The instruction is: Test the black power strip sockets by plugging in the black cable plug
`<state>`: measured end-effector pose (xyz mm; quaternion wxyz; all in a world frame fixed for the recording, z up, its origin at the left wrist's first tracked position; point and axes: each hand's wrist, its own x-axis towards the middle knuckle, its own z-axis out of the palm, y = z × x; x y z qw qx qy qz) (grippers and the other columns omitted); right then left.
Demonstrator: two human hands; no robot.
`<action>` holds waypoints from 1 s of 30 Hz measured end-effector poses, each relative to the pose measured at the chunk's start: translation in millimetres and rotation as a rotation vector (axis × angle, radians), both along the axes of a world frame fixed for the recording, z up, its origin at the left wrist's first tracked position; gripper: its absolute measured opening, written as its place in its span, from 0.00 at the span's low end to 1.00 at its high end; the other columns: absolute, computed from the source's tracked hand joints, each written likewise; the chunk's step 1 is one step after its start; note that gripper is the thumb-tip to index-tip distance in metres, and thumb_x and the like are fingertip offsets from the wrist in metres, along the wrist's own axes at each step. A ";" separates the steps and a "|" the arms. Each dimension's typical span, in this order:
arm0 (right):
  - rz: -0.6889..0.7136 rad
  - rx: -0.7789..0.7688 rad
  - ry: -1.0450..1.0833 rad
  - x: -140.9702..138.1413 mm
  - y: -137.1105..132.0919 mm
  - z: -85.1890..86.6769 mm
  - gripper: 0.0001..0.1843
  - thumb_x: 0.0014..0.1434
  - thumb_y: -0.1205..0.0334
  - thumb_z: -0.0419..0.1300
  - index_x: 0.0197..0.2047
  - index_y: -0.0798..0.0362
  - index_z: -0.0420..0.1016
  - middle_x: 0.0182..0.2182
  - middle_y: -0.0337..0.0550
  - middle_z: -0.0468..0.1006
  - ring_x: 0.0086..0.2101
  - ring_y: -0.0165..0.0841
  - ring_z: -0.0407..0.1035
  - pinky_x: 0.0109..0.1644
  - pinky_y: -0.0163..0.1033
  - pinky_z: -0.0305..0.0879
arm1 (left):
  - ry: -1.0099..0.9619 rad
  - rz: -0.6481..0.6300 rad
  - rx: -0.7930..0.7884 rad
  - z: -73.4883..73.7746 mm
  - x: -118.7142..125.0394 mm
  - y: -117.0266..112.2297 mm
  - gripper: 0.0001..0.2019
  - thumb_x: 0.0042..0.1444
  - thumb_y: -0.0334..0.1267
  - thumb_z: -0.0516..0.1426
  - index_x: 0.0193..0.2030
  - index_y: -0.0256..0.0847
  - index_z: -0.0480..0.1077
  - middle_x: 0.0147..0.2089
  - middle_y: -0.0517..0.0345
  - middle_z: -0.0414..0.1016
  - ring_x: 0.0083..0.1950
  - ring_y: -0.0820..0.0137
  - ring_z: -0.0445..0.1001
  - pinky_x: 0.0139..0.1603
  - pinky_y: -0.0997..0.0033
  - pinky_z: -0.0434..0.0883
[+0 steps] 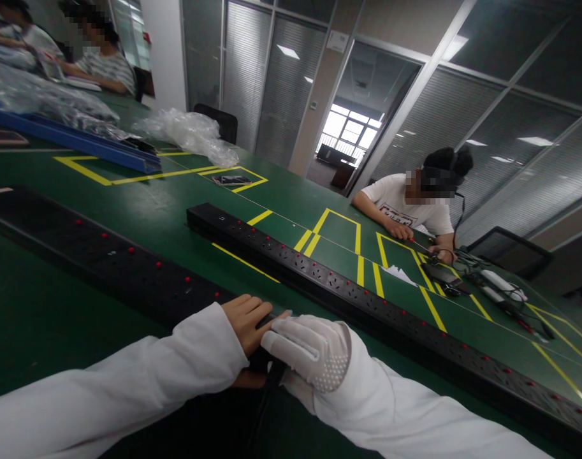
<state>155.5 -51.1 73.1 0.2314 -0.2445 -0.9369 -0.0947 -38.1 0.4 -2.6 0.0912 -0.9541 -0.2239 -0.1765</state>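
Observation:
My left hand (247, 322) is bare, in a white sleeve, with its fingers curled over the near end of a long black power strip (104, 255) that has red switches. My right hand (307, 350) wears a white dotted glove and wraps the same end of the strip, touching the left hand. A dark cable (262, 408) hangs down from under the hands. A second long black power strip (367, 299) lies just beyond, running from centre to the lower right.
The green table (166, 204) carries yellow tape outlines. A blue rail (80, 140) and clear plastic wrap (190, 131) sit at the far left. A person in a white shirt (405, 204) works across the table with cables (496, 287). Two more people sit at the far left.

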 end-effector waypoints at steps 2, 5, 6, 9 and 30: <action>0.014 0.024 0.034 -0.5 0.2 2.6 0.16 0.55 0.63 0.57 0.47 0.57 0.70 0.41 0.45 0.78 0.37 0.34 0.72 0.38 0.37 0.69 | 0.005 -0.005 0.005 -0.8 0.1 0.7 0.37 0.48 0.55 0.57 0.60 0.34 0.59 0.44 0.42 0.68 0.39 0.55 0.68 0.38 0.56 0.65; 0.068 0.068 0.133 -2.5 6.1 -6.5 0.16 0.53 0.62 0.57 0.45 0.57 0.70 0.37 0.44 0.78 0.35 0.33 0.72 0.35 0.35 0.69 | 0.011 -0.017 0.012 -2.7 0.2 2.2 0.34 0.50 0.52 0.56 0.60 0.36 0.58 0.44 0.43 0.68 0.39 0.56 0.68 0.37 0.57 0.66; 0.077 0.068 0.153 -3.3 8.4 -11.7 0.17 0.53 0.61 0.57 0.46 0.57 0.70 0.37 0.44 0.78 0.35 0.32 0.72 0.35 0.35 0.69 | 0.008 -0.016 0.021 -3.4 0.2 2.7 0.32 0.51 0.51 0.56 0.60 0.37 0.58 0.44 0.44 0.68 0.39 0.57 0.68 0.37 0.58 0.66; 0.079 0.060 0.241 -4.7 13.5 -26.3 0.19 0.51 0.62 0.55 0.47 0.57 0.69 0.38 0.45 0.78 0.37 0.32 0.72 0.38 0.34 0.69 | -0.020 -0.023 0.036 -4.6 -0.5 3.3 0.30 0.52 0.49 0.55 0.60 0.36 0.58 0.44 0.44 0.69 0.39 0.57 0.68 0.37 0.57 0.66; 0.094 0.076 0.248 -4.5 11.2 -15.3 0.19 0.51 0.63 0.55 0.47 0.58 0.69 0.38 0.45 0.77 0.37 0.31 0.71 0.38 0.33 0.67 | -0.037 -0.031 0.008 -1.6 -1.3 1.9 0.35 0.50 0.53 0.56 0.61 0.35 0.57 0.45 0.42 0.69 0.39 0.56 0.68 0.37 0.57 0.66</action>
